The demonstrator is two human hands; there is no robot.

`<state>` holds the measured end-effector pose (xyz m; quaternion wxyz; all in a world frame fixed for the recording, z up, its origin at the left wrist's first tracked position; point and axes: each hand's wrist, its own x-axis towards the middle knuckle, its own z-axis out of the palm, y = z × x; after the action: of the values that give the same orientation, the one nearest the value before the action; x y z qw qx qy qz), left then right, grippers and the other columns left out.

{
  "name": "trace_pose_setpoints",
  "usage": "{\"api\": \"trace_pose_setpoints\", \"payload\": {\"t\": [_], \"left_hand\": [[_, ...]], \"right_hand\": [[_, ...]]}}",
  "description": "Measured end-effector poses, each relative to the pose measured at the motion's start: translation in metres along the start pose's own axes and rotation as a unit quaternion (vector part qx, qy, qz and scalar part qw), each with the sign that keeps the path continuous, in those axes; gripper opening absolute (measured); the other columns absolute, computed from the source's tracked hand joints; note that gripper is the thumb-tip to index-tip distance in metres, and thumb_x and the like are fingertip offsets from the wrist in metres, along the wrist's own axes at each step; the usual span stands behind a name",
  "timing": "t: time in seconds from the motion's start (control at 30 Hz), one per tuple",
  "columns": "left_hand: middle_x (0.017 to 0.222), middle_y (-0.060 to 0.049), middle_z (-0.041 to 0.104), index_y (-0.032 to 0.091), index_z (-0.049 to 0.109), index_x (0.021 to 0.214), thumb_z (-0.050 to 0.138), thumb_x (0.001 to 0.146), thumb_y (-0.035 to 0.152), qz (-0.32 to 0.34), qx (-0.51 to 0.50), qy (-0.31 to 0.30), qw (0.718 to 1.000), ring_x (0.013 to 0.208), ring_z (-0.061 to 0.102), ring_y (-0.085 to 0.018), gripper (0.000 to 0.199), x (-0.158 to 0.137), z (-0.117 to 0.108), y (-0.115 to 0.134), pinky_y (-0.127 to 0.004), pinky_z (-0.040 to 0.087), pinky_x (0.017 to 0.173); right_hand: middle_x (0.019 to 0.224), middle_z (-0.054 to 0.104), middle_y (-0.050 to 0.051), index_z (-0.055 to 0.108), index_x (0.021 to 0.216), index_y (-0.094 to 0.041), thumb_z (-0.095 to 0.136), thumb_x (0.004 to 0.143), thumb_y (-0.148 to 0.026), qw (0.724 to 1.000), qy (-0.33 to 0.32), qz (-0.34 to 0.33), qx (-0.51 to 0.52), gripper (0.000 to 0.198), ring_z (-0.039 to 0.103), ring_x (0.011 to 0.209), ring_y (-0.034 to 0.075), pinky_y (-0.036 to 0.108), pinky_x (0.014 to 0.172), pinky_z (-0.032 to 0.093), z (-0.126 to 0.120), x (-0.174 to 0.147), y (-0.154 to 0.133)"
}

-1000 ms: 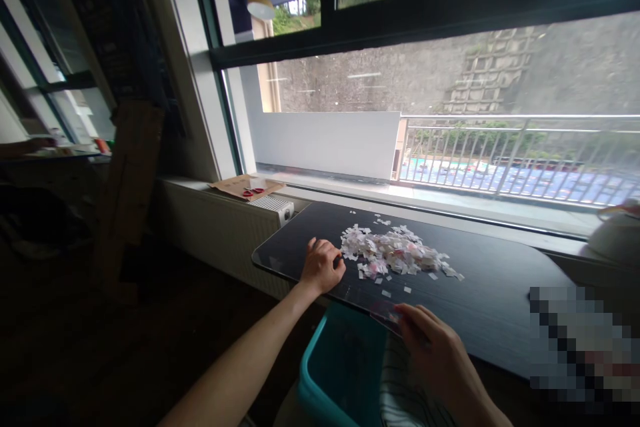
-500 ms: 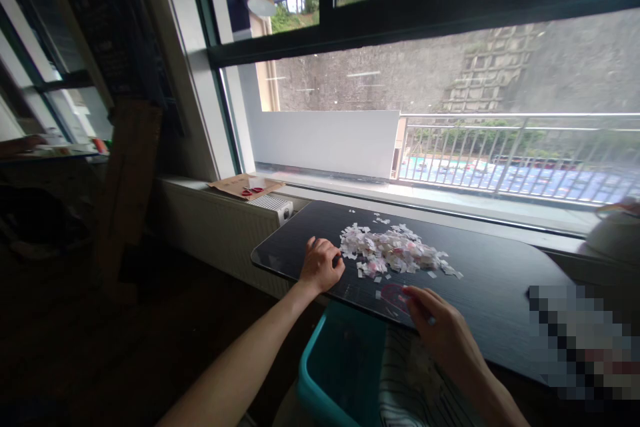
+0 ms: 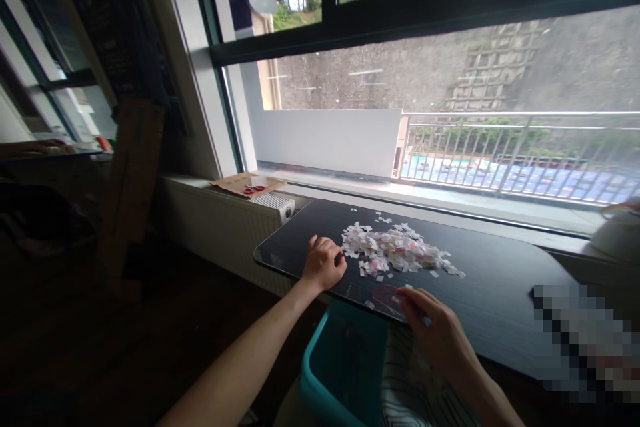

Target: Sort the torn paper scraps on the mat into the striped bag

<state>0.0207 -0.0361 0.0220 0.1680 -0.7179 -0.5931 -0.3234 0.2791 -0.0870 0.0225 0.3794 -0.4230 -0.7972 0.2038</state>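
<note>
pinching clear red-lined piece (image 3: 387, 296) in right hand (image 3: 436, 320) at edge of counter (image 3: 500, 300); resting left hand (image 3: 324, 265), curled, beside paper scraps (image 3: 397, 248); cannot tell if gripping anything.

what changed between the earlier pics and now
The right hand has moved its clear, pink-marked sheet farther in from the near edge of the table, grip unbroken. Two loose scraps are no longer visible in their old spots; one scrap now lies by that edge. The left hand, paper pile and teal bin stayed put.
</note>
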Motion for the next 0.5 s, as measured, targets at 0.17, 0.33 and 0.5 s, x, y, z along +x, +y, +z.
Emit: {"api": "trace_pose_setpoints", "payload": {"t": [0.17,0.33,0.5], "left_hand": [[0.082,-0.005,0.064,0.021,0.063,0.073,0.056,0.075,0.023,0.001,0.000,-0.001,1.000,0.093,0.056,-0.023,0.007,0.000,0.000,0.000,-0.047,0.028,0.102],[0.082,-0.005,0.064,0.021,0.063,0.074,0.056,0.075,0.023,0.001,0.003,0.001,1.000,0.092,0.056,-0.023,0.007,0.000,0.000,0.000,-0.046,0.028,0.102],[0.081,-0.004,0.064,0.021,0.063,0.073,0.056,0.074,0.023,0.000,0.003,0.003,1.000,0.092,0.055,-0.023,0.007,0.000,0.000,0.000,-0.046,0.028,0.102]], "right_hand": [[0.093,0.067,0.005,0.066,0.103,-0.021,0.045,0.092,-0.032,1.000,-0.017,0.000,0.020,0.026,0.063,0.079,0.017,0.023,0.067,0.047,0.003,-0.003,-0.003],[0.096,0.068,0.005,0.066,0.104,-0.022,0.045,0.092,-0.033,0.998,-0.035,-0.009,0.045,0.027,0.063,0.083,0.017,0.023,0.069,0.048,0.004,-0.004,-0.009],[0.095,0.068,0.008,0.066,0.105,-0.018,0.045,0.090,-0.034,0.999,0.046,0.012,-0.022,0.030,0.064,0.078,0.019,0.026,0.068,0.048,-0.004,0.014,0.008]]}}
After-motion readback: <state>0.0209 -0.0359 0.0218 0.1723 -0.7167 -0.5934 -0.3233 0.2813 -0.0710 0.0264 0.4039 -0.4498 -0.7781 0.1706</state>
